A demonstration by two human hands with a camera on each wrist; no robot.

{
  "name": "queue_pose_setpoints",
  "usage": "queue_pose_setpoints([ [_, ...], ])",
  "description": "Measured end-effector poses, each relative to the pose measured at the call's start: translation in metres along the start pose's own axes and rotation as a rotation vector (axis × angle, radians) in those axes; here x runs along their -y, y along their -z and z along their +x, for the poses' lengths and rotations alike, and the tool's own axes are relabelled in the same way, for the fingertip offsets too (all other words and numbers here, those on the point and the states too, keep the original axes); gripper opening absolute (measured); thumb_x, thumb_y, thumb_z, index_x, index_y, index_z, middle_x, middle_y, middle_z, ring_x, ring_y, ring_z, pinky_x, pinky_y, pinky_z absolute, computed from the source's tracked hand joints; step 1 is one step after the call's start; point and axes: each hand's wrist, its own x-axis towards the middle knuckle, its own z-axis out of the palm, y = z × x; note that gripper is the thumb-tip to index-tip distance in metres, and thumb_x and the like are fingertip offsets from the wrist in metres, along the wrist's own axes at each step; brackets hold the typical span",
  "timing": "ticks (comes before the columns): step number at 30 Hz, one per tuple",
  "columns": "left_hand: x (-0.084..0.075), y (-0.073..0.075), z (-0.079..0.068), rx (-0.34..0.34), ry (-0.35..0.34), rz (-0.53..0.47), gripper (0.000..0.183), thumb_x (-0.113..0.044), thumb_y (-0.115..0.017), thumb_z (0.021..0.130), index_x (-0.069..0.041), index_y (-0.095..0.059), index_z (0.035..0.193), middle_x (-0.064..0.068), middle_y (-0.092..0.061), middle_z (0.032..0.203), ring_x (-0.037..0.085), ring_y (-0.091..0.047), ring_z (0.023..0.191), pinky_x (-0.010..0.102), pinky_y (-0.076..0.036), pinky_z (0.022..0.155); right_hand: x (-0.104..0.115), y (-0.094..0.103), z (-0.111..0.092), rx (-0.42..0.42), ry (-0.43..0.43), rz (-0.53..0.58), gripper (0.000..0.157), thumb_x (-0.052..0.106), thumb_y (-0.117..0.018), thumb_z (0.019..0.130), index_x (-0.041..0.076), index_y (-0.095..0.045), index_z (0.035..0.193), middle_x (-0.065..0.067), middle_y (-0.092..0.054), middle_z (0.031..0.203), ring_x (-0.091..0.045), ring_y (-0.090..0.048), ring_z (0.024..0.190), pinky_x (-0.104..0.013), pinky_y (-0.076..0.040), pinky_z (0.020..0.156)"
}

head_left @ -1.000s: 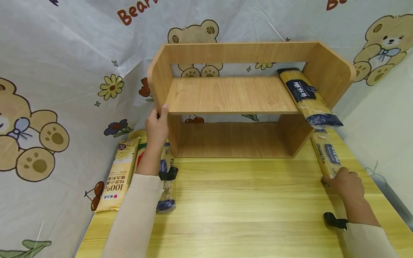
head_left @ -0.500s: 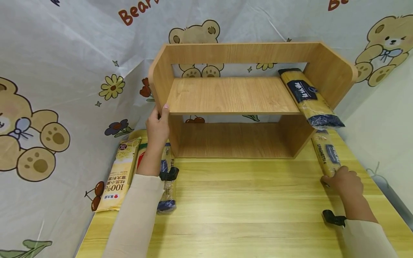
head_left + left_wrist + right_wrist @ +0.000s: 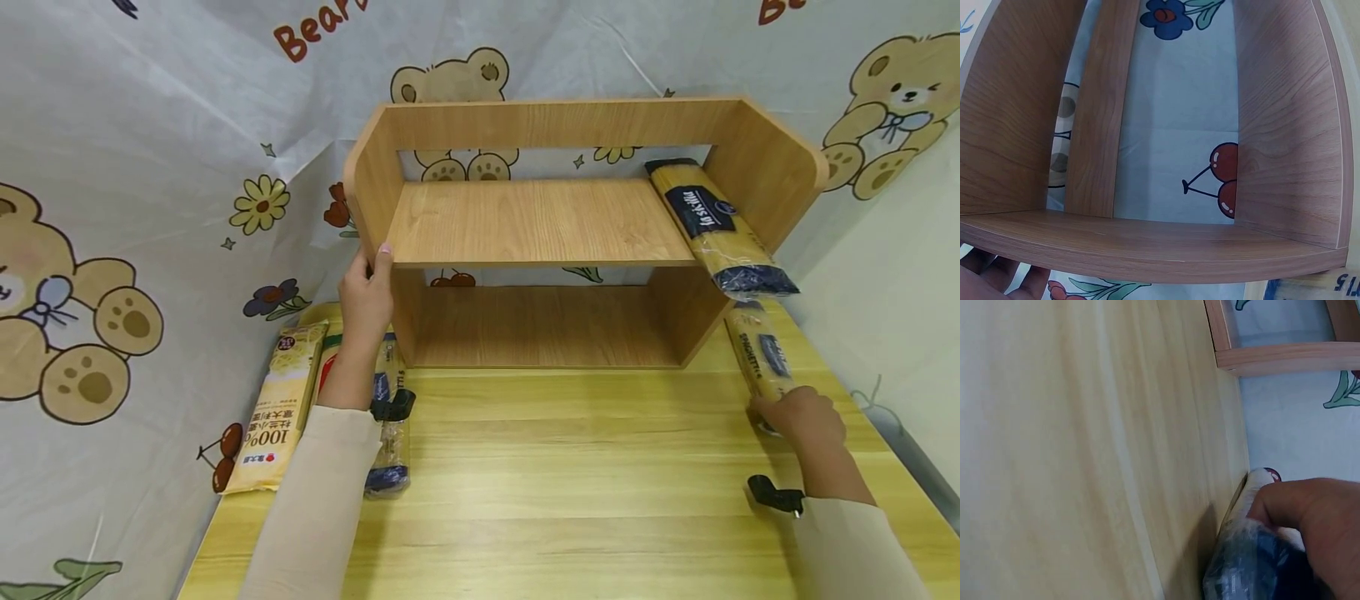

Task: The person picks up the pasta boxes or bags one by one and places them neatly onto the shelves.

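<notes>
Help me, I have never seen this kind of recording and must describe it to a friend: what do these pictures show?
There is no machine here, just a person's bare hands. The wide picture comes from a camera on the head, looking forward and down; the other two come from the left and right wrists.

A wooden shelf stands on the table. The left hand grips its left side. The right hand holds the near end of a spaghetti pack.

On the upper board, at the right, lies a larger pack, jutting over the front edge. At the table's left are a yellow pack and others, partly hidden by the arm.
</notes>
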Motion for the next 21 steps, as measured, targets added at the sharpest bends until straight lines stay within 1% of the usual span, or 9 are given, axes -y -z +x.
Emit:
queue_pose_setpoints([
  [4, -0.001, 0.000, -0.001, 0.001, 0.011, -0.001, 0.061, -0.065, -0.046, 0.099, -0.035, -0.046, 0.152, 0.008, -0.055, 0.150, 0.027, -0.054, 0.136, 0.049, -0.043, 0.113, -0.005, -0.004, 0.002, -0.049, 0.015, 0.045, 0.079, 0.056, -0.053, 0.094, -0.022, -0.055, 0.099, -0.036, -0.059, 0.087, -0.039, -0.060, 0.071, -0.043, -0.049, 0.053],
  [7, -0.002, 0.000, -0.001, 0.000, 0.013, 0.008, 0.062, -0.066, -0.046, 0.099, -0.035, -0.046, 0.152, 0.007, -0.055, 0.150, 0.027, -0.054, 0.137, 0.049, -0.043, 0.114, -0.008, -0.008, 0.003, -0.087, 0.013, 0.082, 0.082, 0.053, -0.053, 0.095, -0.028, -0.048, 0.106, -0.037, -0.056, 0.087, -0.039, -0.059, 0.071, -0.043, -0.049, 0.054],
  [9, -0.002, 0.000, -0.001, 0.000, 0.009, 0.011, 0.062, -0.066, -0.046, 0.099, -0.034, -0.046, 0.152, 0.008, -0.055, 0.150, 0.027, -0.054, 0.136, 0.049, -0.043, 0.114, -0.010, -0.010, 0.002, -0.092, 0.001, 0.103, 0.084, 0.052, -0.052, 0.096, -0.031, -0.043, 0.112, -0.039, -0.054, 0.090, -0.041, -0.059, 0.073, -0.043, -0.050, 0.055],
  [12, -0.002, 0.000, -0.001, 0.001, 0.000, 0.011, 0.061, -0.065, -0.046, 0.099, -0.034, -0.047, 0.151, 0.008, -0.056, 0.150, 0.027, -0.054, 0.136, 0.049, -0.043, 0.113, -0.011, -0.011, -0.001, -0.067, -0.024, 0.108, 0.095, 0.052, -0.048, 0.097, -0.036, -0.026, 0.127, -0.045, -0.049, 0.099, -0.049, -0.058, 0.081, -0.048, -0.051, 0.061],
  [13, -0.002, 0.000, -0.001, 0.001, -0.003, 0.009, 0.061, -0.065, -0.046, 0.099, -0.033, -0.047, 0.151, 0.008, -0.056, 0.149, 0.027, -0.054, 0.136, 0.049, -0.043, 0.113, -0.011, -0.011, -0.002, -0.057, -0.034, 0.107, 0.098, 0.053, -0.047, 0.097, -0.036, -0.020, 0.131, -0.046, -0.048, 0.102, -0.050, -0.058, 0.083, -0.050, -0.051, 0.063],
  [15, -0.002, 0.000, -0.001, 0.000, -0.004, 0.006, 0.062, -0.065, -0.046, 0.099, -0.033, -0.047, 0.151, 0.008, -0.056, 0.149, 0.027, -0.054, 0.136, 0.048, -0.043, 0.114, -0.011, -0.010, -0.003, -0.037, -0.044, 0.097, 0.105, 0.054, -0.044, 0.097, -0.035, -0.006, 0.136, -0.049, -0.044, 0.106, -0.053, -0.055, 0.087, -0.052, -0.050, 0.066],
  [16, -0.002, 0.000, -0.001, -0.001, -0.005, 0.005, 0.061, -0.065, -0.046, 0.099, -0.033, -0.047, 0.151, 0.008, -0.056, 0.149, 0.027, -0.054, 0.136, 0.048, -0.043, 0.114, -0.011, -0.009, -0.005, -0.032, -0.045, 0.093, 0.106, 0.054, -0.044, 0.097, -0.035, -0.003, 0.137, -0.050, -0.043, 0.107, -0.053, -0.055, 0.088, -0.053, -0.050, 0.067],
  [19, -0.002, 0.000, -0.002, -0.004, -0.002, 0.000, 0.062, -0.065, -0.046, 0.099, -0.032, -0.047, 0.151, 0.009, -0.056, 0.149, 0.027, -0.054, 0.136, 0.048, -0.043, 0.114, -0.011, -0.008, -0.007, -0.031, -0.052, 0.097, 0.107, 0.055, -0.044, 0.097, -0.034, -0.001, 0.138, -0.048, -0.044, 0.105, -0.050, -0.055, 0.086, -0.051, -0.049, 0.066],
  [21, -0.002, -0.001, -0.002, -0.006, -0.002, 0.001, 0.062, -0.065, -0.046, 0.099, -0.032, -0.048, 0.151, 0.009, -0.056, 0.149, 0.027, -0.055, 0.136, 0.048, -0.043, 0.114, -0.011, -0.007, -0.009, -0.034, -0.056, 0.105, 0.107, 0.056, -0.044, 0.096, -0.033, -0.004, 0.138, -0.046, -0.045, 0.103, -0.048, -0.055, 0.083, -0.049, -0.048, 0.064],
])
